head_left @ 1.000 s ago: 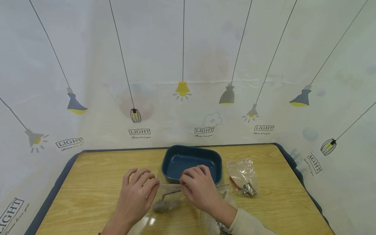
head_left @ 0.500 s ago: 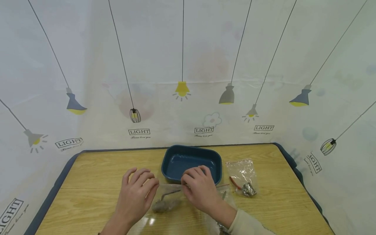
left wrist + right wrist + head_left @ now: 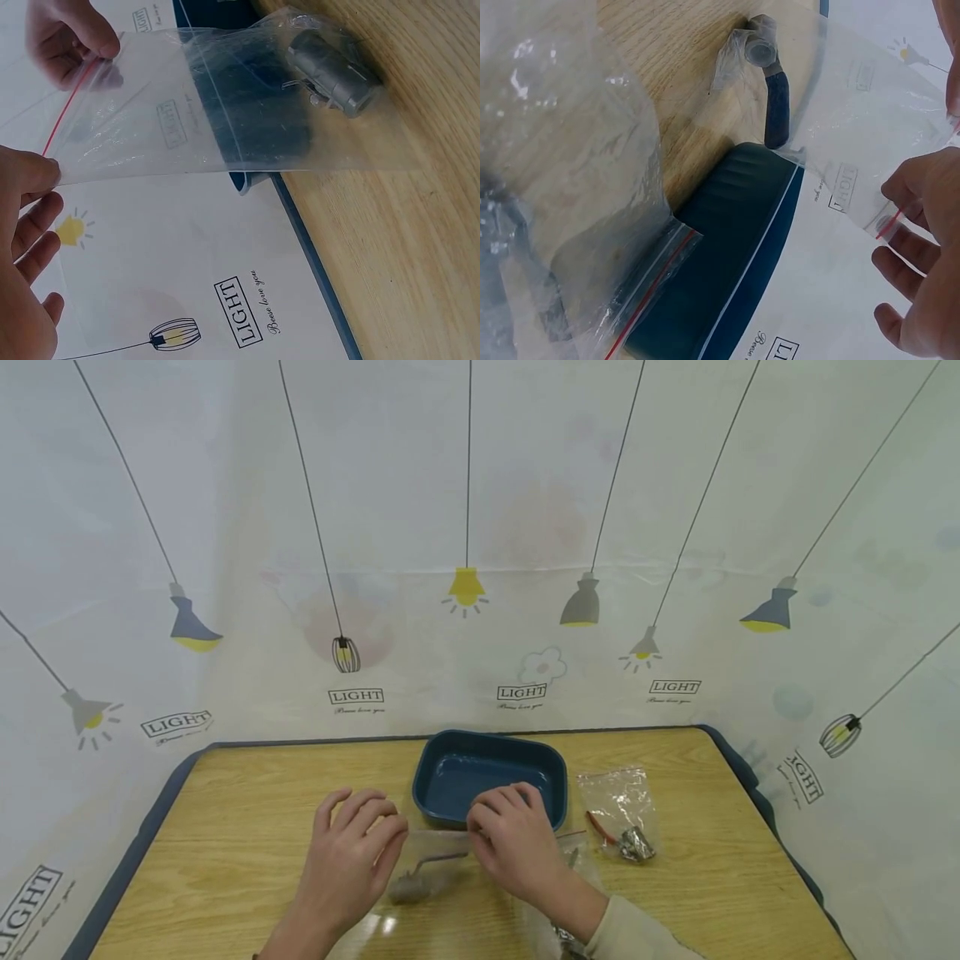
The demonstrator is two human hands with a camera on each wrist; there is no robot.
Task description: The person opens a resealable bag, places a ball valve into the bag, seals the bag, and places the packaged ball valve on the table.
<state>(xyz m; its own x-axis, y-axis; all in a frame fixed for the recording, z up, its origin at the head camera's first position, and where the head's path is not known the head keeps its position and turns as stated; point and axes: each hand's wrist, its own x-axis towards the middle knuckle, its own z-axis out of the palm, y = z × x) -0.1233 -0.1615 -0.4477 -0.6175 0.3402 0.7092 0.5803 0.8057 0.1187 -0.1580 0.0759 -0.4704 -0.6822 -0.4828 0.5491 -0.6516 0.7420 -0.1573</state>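
My left hand (image 3: 347, 852) and right hand (image 3: 513, 843) pinch the two ends of the red-striped mouth of a clear zip bag (image 3: 150, 97), holding it stretched between them over the table. Low in the bag lies a ball valve (image 3: 330, 71) with a grey metal body; its blue lever handle (image 3: 778, 112) shows in the right wrist view. Other fingers of both hands are loosely bent. Whether the zip seal is fastened cannot be told. Beneath my right forearm, partly hidden, lies a second zip bag (image 3: 577, 150) with metal parts inside.
A dark blue rectangular bin (image 3: 489, 737) stands just beyond my hands. To its right lies another zip bag (image 3: 618, 797) holding a metal valve (image 3: 636, 843) with a red handle. The wooden table (image 3: 247, 827) meets a printed white curtain (image 3: 420, 485) at the back.
My right hand has shifted slightly to the right along the bag's mouth. The valve has turned a little inside the bag. My left hand stays in nearly the same place.
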